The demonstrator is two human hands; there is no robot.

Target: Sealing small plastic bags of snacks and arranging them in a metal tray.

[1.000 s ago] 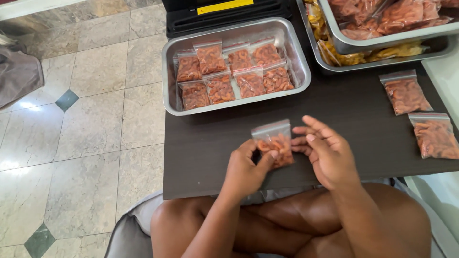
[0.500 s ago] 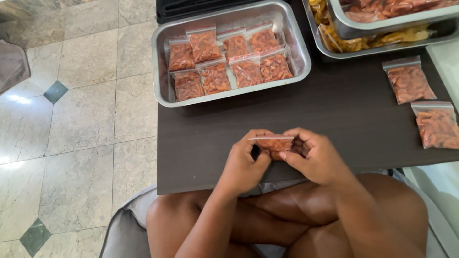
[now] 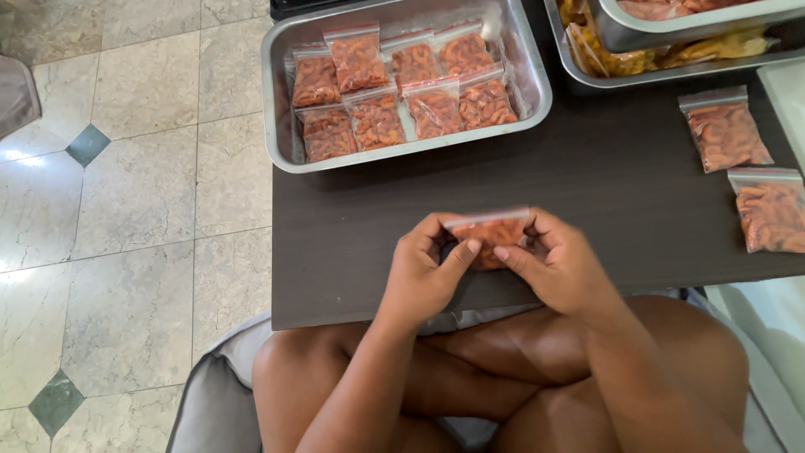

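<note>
Both the left hand (image 3: 423,277) and the right hand (image 3: 560,268) have their fingers pinched shut on a small clear plastic zip bag of orange-red snack pieces (image 3: 490,237), held just above the near edge of the dark brown table (image 3: 604,176). If the seal strip is pressed unevenly, the bag could likely stay partly open and spill. A steel tray of filled bags (image 3: 528,101) sits beyond, two more filled bags (image 3: 746,172) lie well apart at right, and nothing blocks the hands.

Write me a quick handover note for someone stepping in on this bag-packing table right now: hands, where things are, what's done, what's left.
Left hand and right hand: both grip one small bag of orange snacks above the near edge of the dark table, fingers at its top strip.
Done: eight filled bags lie in the steel tray; two more bags lie on the table at right.
Left: whether the held bag is sealed cannot be told; it is not yet set down. Trays of loose food sit far right.
</note>
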